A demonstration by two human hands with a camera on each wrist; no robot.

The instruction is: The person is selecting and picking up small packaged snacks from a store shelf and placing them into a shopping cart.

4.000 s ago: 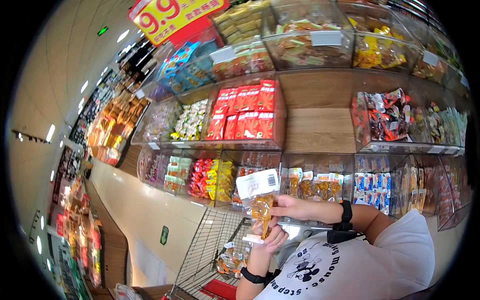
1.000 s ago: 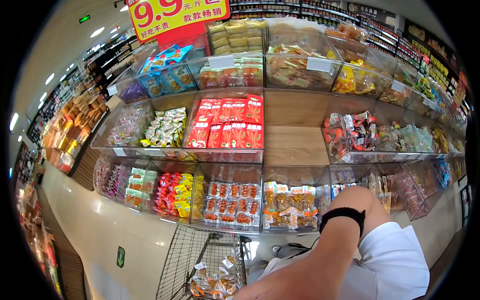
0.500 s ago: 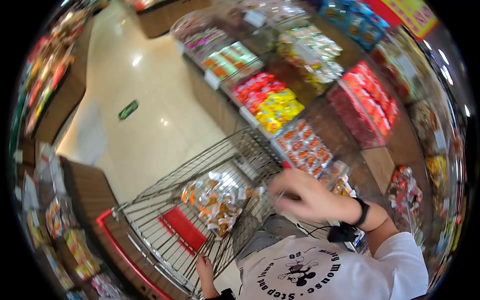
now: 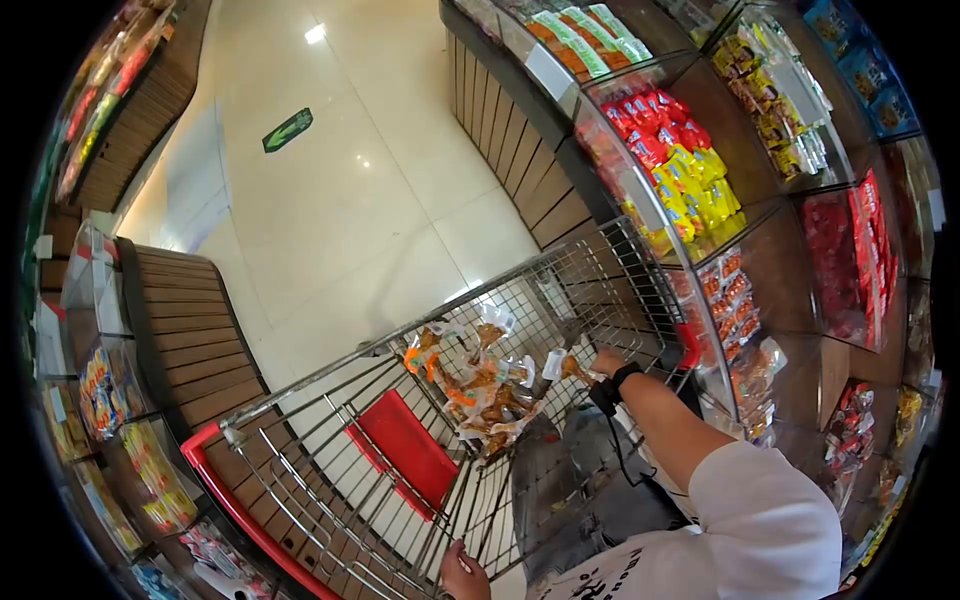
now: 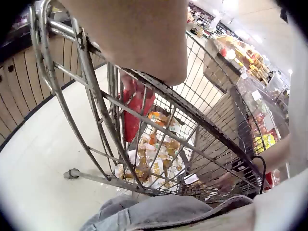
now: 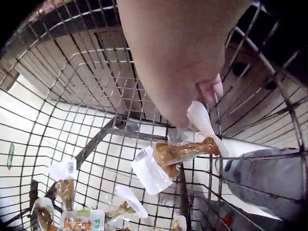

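Observation:
My right hand (image 4: 608,362) reaches down inside the wire shopping cart (image 6: 103,103). At its fingertips is a clear-wrapped drumstick pack (image 6: 185,153) with a white label; the fingers pinch its white end, partly hidden behind the palm in the right wrist view. Several similar drumstick packs (image 4: 490,385) lie heaped on the cart floor beside it. My left hand (image 4: 463,575) grips the cart's near side rail, its fingers (image 5: 137,85) showing just past the bar in the left wrist view.
A red child-seat flap (image 4: 405,450) and a red push handle (image 4: 240,520) belong to the cart. Snack bins (image 4: 690,230) stand close along the right, a slatted wooden display (image 4: 195,320) along the left. Tiled floor (image 4: 350,210) runs ahead between them.
Both hands held a drumstick pack before the bins four seconds ago. Since then the view has swung down to the cart; the right hand has dropped into it, the left has moved to the rail.

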